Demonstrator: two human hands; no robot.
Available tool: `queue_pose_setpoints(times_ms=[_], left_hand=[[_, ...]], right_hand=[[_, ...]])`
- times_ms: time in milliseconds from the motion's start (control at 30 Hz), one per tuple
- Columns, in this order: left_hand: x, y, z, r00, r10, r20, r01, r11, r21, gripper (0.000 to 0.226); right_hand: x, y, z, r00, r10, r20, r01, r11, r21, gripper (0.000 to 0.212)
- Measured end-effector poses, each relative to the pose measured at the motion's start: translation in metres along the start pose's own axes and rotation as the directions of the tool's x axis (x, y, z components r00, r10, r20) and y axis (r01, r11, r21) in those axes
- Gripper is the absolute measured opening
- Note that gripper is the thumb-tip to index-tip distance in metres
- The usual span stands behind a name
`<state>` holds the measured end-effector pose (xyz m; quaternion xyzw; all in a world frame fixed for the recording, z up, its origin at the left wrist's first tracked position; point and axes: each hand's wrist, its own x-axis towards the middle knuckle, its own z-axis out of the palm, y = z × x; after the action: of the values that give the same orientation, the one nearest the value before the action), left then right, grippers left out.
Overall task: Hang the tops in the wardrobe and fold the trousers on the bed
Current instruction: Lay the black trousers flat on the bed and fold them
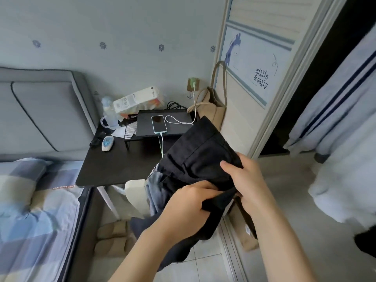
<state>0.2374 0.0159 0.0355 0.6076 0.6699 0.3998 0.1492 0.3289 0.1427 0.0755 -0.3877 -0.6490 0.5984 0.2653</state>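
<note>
Both hands hold a pair of black trousers [195, 159] in the air, above the floor between the bed [30, 210] and the open wardrobe [317, 82]. The left hand [189, 206] has its fingers [205, 195] curled tightly around a bunched fold of the black cloth, with the fabric emerging from under the fist. The right hand [248, 184] grips the same garment just beside it: the thumb [228, 167] lies flat on top of the cloth and the other fingers wrap underneath, hidden from view. The waistband end of the trousers rises toward the black tabletop [114, 165], while the rest hangs down below the wrists. A pair of blue jeans [154, 192] hangs just behind the black trousers, over something pale.

On the tabletop, a phone [159, 124] lies on a small black stand [179, 121], plugged in by a white cable [194, 102] that runs to a wall charger. A baby bottle [108, 110] and a white handheld device [106, 143] sit near the headboard. A beige tote bag [213, 110] leans against the wardrobe door. Pale garments [341, 110] hang inside the wardrobe on the right.
</note>
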Motion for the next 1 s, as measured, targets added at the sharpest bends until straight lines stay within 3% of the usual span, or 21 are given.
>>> queue_pose_setpoints(times_ms=[67, 167, 200, 267, 333, 433, 500, 533, 633, 733, 833, 900, 1000], left_hand=[[-0.02, 0.006, 0.008, 0.997, -0.045, 0.059, 0.056, 0.978, -0.202, 0.038], [-0.05, 0.001, 0.009, 0.939, -0.261, 0.222, 0.339, 0.807, -0.483, 0.031], [-0.06, -0.006, 0.01, 0.919, -0.354, 0.173, 0.391, 0.768, -0.508, 0.025], [-0.073, -0.028, 0.013, 0.825, -0.557, -0.098, 0.471, 0.773, -0.425, 0.022], [-0.081, -0.046, 0.017, 0.683, -0.667, -0.298, 0.577, 0.742, -0.341, 0.042], [-0.079, -0.062, 0.023, 0.583, -0.772, -0.253, 0.686, 0.635, -0.355, 0.098], [-0.071, -0.069, 0.028, 0.55, -0.81, -0.204, 0.697, 0.579, -0.423, 0.106], [-0.068, -0.072, 0.029, 0.539, -0.825, -0.173, 0.683, 0.548, -0.483, 0.095], [-0.073, -0.077, 0.037, 0.601, -0.799, -0.01, 0.658, 0.503, -0.56, 0.028], [-0.097, -0.08, 0.041, 0.662, -0.743, 0.096, 0.569, 0.415, -0.71, 0.026], [-0.129, -0.08, 0.02, 0.686, -0.724, 0.064, 0.459, 0.364, -0.81, 0.024], [-0.159, -0.089, -0.005, 0.686, -0.728, -0.007, 0.4, 0.386, -0.831, 0.035], [-0.211, -0.098, -0.047, 0.683, -0.723, -0.107, 0.337, 0.441, -0.832, 0.026]], right_hand=[[-0.018, 0.005, -0.013, 0.995, -0.069, -0.069, 0.078, 0.988, 0.132, 0.025], [-0.04, 0.002, -0.034, 0.968, -0.17, -0.184, 0.209, 0.952, 0.222, 0.032], [-0.048, -0.001, -0.04, 0.959, -0.196, -0.205, 0.242, 0.944, 0.226, 0.033], [-0.061, -0.008, -0.049, 0.941, -0.241, -0.238, 0.294, 0.93, 0.22, 0.03], [-0.074, -0.017, -0.057, 0.925, -0.295, -0.241, 0.348, 0.911, 0.22, 0.025], [-0.09, -0.035, -0.063, 0.902, -0.386, -0.194, 0.425, 0.875, 0.232, 0.031], [-0.098, -0.043, -0.064, 0.891, -0.428, -0.154, 0.453, 0.86, 0.233, 0.028], [-0.102, -0.046, -0.064, 0.888, -0.442, -0.127, 0.46, 0.856, 0.235, 0.025], [-0.11, -0.049, -0.062, 0.905, -0.419, -0.076, 0.423, 0.866, 0.266, 0.017], [-0.116, -0.05, -0.059, 0.928, -0.372, -0.035, 0.364, 0.88, 0.306, 0.018], [-0.12, -0.052, -0.053, 0.934, -0.355, 0.039, 0.321, 0.881, 0.347, 0.018], [-0.122, -0.054, -0.041, 0.924, -0.363, 0.117, 0.302, 0.883, 0.358, 0.018], [-0.128, -0.057, -0.01, 0.897, -0.379, 0.225, 0.313, 0.907, 0.28, 0.028]])
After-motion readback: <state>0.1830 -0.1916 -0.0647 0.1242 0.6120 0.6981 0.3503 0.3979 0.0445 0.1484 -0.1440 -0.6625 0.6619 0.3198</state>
